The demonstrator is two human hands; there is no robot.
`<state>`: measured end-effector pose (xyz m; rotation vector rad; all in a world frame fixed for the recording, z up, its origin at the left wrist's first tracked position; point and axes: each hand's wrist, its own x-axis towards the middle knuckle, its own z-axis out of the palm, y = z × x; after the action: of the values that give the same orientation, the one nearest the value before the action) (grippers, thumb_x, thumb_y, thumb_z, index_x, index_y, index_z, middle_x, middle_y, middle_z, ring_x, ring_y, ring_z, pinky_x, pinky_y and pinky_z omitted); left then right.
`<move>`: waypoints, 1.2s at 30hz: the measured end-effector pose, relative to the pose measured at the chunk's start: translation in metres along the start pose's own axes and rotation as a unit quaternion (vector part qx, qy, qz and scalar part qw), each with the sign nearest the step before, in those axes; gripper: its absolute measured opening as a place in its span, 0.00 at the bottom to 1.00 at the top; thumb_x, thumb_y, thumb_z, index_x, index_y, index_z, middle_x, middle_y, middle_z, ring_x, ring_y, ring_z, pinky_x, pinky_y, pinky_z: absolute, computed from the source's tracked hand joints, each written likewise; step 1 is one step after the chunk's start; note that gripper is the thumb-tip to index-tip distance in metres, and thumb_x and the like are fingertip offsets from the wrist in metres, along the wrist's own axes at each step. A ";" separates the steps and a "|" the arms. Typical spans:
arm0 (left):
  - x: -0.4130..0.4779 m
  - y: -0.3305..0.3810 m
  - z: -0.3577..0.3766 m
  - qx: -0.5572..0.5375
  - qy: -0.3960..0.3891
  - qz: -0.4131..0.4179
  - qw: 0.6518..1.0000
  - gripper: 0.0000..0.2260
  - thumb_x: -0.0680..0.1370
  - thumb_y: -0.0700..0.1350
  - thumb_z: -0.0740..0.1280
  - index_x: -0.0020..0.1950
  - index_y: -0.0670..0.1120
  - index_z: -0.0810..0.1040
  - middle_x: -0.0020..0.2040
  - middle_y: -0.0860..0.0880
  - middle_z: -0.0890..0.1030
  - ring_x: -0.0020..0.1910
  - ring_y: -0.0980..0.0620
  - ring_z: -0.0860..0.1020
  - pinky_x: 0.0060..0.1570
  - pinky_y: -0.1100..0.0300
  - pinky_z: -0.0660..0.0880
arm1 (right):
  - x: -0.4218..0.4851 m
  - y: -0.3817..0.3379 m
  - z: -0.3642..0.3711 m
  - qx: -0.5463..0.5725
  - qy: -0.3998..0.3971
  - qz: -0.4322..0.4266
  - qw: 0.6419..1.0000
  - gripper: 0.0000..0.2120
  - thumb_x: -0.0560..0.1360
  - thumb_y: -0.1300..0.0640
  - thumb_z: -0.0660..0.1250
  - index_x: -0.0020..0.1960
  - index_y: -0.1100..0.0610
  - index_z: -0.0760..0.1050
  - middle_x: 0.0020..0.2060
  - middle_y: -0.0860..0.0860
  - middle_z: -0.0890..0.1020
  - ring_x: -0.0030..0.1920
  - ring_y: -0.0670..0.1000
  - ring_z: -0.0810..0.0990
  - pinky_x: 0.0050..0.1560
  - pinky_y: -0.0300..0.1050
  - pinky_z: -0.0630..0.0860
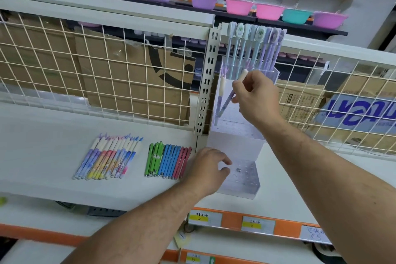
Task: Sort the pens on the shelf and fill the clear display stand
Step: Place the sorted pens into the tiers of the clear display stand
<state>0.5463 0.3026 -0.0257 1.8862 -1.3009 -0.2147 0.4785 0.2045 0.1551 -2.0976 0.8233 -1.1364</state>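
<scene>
The pen is pinched near its white cap between the thumb and fingertips of my right hand. It is tilted tip-down over the middle tier of the stand, so the tip can find a hole. One matching pen already stands at that tier's left, and the back row appears full. My left hand rests against the stand's lower front corner with its fingers loosely curved, holding nothing; I judge it braces the stand against sliding during insertion. The remaining stock lies flat on the shelf in two sorted rows, pastel pens and solid-colour pens, within reach of the left hand. A wire grid backs the shelf.
</scene>
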 end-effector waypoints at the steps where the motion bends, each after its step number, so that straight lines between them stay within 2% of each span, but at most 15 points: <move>1: -0.001 -0.005 0.000 -0.004 0.001 -0.004 1.000 0.05 0.76 0.51 0.73 0.51 0.57 0.83 0.55 0.60 0.80 0.58 0.61 0.72 0.61 0.60 0.70 | 0.001 0.000 -0.001 -0.003 0.001 -0.001 1.000 0.09 0.79 0.52 0.66 0.41 0.52 0.72 0.34 0.48 0.83 0.41 0.52 0.86 0.43 0.60 0.83; 4: -0.004 -0.015 0.001 -0.085 -0.013 -0.047 0.995 0.05 0.75 0.51 0.74 0.50 0.57 0.83 0.60 0.61 0.78 0.61 0.64 0.70 0.64 0.65 0.65 | 0.002 0.001 0.000 -0.005 -0.012 0.003 1.000 0.07 0.79 0.51 0.66 0.43 0.51 0.73 0.36 0.48 0.84 0.42 0.51 0.86 0.43 0.59 0.83; 11: -0.002 -0.016 0.002 -0.098 -0.020 -0.057 0.993 0.06 0.74 0.51 0.75 0.50 0.57 0.84 0.60 0.61 0.78 0.63 0.62 0.70 0.64 0.67 0.63 | -0.002 0.002 0.012 -0.079 -0.099 0.006 0.992 0.07 0.80 0.53 0.68 0.45 0.55 0.75 0.39 0.51 0.84 0.42 0.52 0.85 0.41 0.58 0.84; 14: -0.003 -0.015 0.001 -0.099 -0.023 -0.058 0.993 0.06 0.74 0.51 0.75 0.49 0.59 0.83 0.60 0.62 0.78 0.63 0.63 0.70 0.65 0.66 0.64 | -0.002 0.001 0.014 -0.098 -0.101 -0.001 0.990 0.07 0.80 0.53 0.68 0.47 0.56 0.76 0.40 0.53 0.84 0.43 0.54 0.85 0.43 0.58 0.84; 18: -0.003 -0.015 -0.004 -0.108 -0.044 -0.070 0.991 0.07 0.73 0.52 0.76 0.49 0.60 0.82 0.61 0.62 0.77 0.62 0.65 0.69 0.61 0.71 0.61 | 0.003 -0.001 0.012 -0.107 -0.112 0.010 0.988 0.07 0.80 0.53 0.69 0.48 0.57 0.78 0.41 0.54 0.84 0.43 0.55 0.85 0.44 0.58 0.84; 21: -0.003 -0.015 -0.007 -0.122 -0.058 -0.081 0.988 0.08 0.73 0.51 0.76 0.49 0.60 0.81 0.62 0.62 0.76 0.62 0.66 0.70 0.57 0.75 0.59 | 0.005 0.002 0.012 -0.081 -0.107 0.029 0.991 0.07 0.80 0.55 0.69 0.45 0.58 0.78 0.38 0.54 0.84 0.37 0.51 0.86 0.41 0.57 0.85; 23: -0.003 -0.016 -0.008 -0.122 -0.061 -0.081 0.987 0.09 0.72 0.51 0.77 0.49 0.60 0.81 0.63 0.62 0.76 0.62 0.67 0.69 0.58 0.75 0.60 | 0.006 0.004 0.012 -0.071 -0.103 0.035 0.992 0.08 0.80 0.56 0.69 0.44 0.59 0.78 0.37 0.54 0.84 0.33 0.47 0.85 0.39 0.55 0.85; 29: -0.003 -0.016 -0.007 -0.125 -0.064 -0.087 0.986 0.10 0.72 0.51 0.77 0.51 0.58 0.82 0.62 0.63 0.75 0.60 0.71 0.69 0.53 0.78 0.58 | 0.002 0.004 0.016 -0.106 -0.097 -0.015 0.990 0.08 0.81 0.57 0.66 0.43 0.58 0.77 0.37 0.53 0.83 0.40 0.54 0.85 0.40 0.56 0.84; 32: -0.003 -0.016 -0.008 -0.126 -0.065 -0.088 0.986 0.09 0.72 0.51 0.77 0.50 0.59 0.82 0.62 0.63 0.75 0.61 0.69 0.69 0.54 0.77 0.59 | 0.002 0.003 0.018 -0.113 -0.101 -0.021 0.988 0.09 0.81 0.57 0.66 0.42 0.57 0.76 0.37 0.53 0.82 0.40 0.54 0.85 0.40 0.57 0.84; 36: -0.003 -0.017 -0.007 -0.127 -0.065 -0.085 0.986 0.09 0.71 0.51 0.77 0.49 0.60 0.82 0.62 0.64 0.75 0.60 0.73 0.68 0.54 0.77 0.59 | 0.003 0.003 0.019 -0.088 -0.101 -0.009 0.991 0.07 0.80 0.58 0.66 0.43 0.57 0.77 0.38 0.54 0.83 0.41 0.54 0.85 0.42 0.57 0.84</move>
<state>0.5603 0.3112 -0.0340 1.7869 -1.1362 -0.5750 0.4957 0.2046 0.1456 -2.3234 0.8348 -0.8672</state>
